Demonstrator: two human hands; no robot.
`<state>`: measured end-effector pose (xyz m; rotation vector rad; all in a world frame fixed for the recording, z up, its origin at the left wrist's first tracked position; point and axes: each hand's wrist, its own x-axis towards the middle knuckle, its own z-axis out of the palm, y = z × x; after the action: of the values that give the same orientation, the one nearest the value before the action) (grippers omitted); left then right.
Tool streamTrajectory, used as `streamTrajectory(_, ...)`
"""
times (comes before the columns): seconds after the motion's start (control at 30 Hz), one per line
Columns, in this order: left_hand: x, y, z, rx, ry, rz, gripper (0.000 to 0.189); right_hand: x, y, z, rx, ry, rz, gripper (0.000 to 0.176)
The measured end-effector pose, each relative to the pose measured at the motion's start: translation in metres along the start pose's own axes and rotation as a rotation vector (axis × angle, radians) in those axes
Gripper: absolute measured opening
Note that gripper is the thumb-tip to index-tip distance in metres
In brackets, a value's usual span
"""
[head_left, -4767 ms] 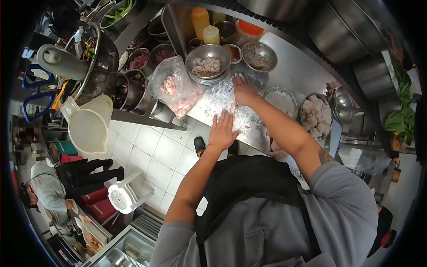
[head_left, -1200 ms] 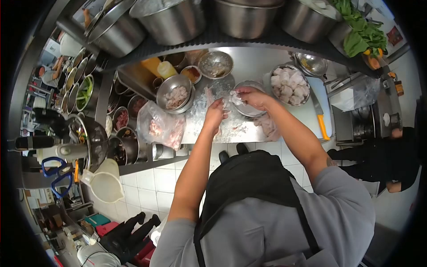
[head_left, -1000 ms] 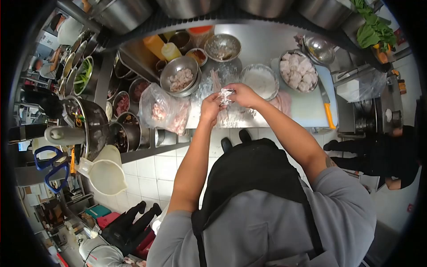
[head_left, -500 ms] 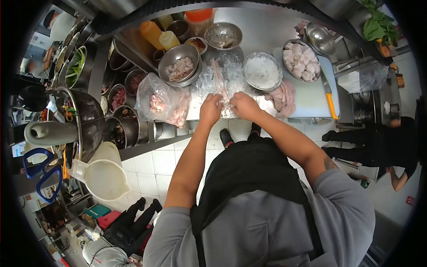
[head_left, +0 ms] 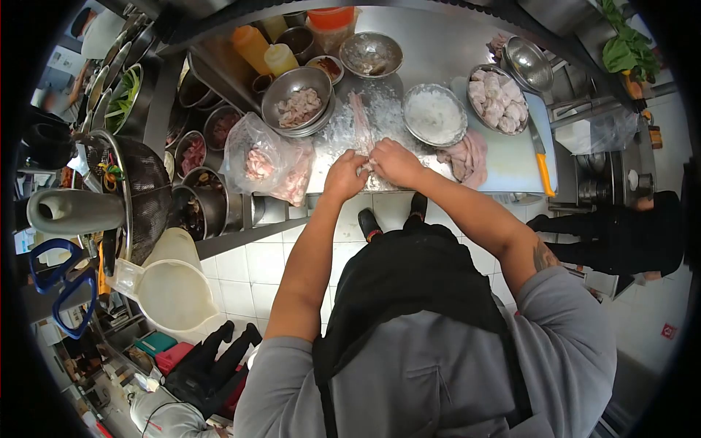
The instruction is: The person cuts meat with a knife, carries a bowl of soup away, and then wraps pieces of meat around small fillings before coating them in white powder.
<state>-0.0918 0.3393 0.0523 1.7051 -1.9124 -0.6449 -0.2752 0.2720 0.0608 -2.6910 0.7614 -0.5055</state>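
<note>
A long, pale pink strip of raw meat (head_left: 358, 117) lies lengthwise on the flour-dusted steel counter. At its near end, my left hand (head_left: 346, 176) is closed with the fingertips pinched on the meat. Just to the right, my right hand (head_left: 396, 162) is curled over the same end, its fingers partly hidden. A metal bowl of white flour (head_left: 435, 114) stands right of the strip. On the left are a bowl of meat pieces (head_left: 296, 106) and a clear plastic bag (head_left: 255, 160) with meat inside.
A pink cloth (head_left: 466, 158) lies beside the flour bowl. On the white cutting board (head_left: 511, 171) are an orange-handled knife (head_left: 543, 169) and a bowl of pale pieces (head_left: 499, 100). A white jug (head_left: 174, 292) is at left. Another person (head_left: 621, 232) stands at right.
My right hand has shifted slightly up and left, closer to the strip's end. My left hand stays at the strip with its fingers turned a little inward. The whole view has tilted slightly.
</note>
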Motion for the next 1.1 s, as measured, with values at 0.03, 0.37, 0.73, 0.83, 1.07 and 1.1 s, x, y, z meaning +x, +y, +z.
streamTrajectory(0.03, 0.000, 0.003, -0.001, 0.018, 0.014, 0.012, 0.028, 0.002, 0.004, 0.001, 0.071, 0.033, 0.028, 0.014)
streamTrajectory(0.37, 0.042, -0.004, -0.013, 0.061, -0.231, -0.107, 0.028, -0.009, -0.002, -0.007, 0.106, 0.039, 0.139, 0.013)
streamTrajectory(0.73, 0.058, 0.005, -0.018, -0.056, -0.256, -0.223, 0.032, -0.010, -0.003, 0.010, -0.206, -0.137, -0.025, 0.014)
streamTrajectory(0.83, 0.055, -0.004, -0.015, -0.109, -0.224, -0.218, 0.033, -0.003, -0.006, -0.003, -0.084, -0.112, 0.045, 0.015)
streamTrajectory(1.07, 0.057, -0.012, -0.013, -0.198, -0.274, -0.212, 0.033, 0.022, 0.023, 0.004, 0.182, -0.031, 0.231, 0.017)
streamTrajectory(1.1, 0.057, -0.010, -0.014, -0.188, -0.292, -0.187, 0.033, 0.026, 0.027, 0.004, 0.225, -0.049, 0.273, 0.016)
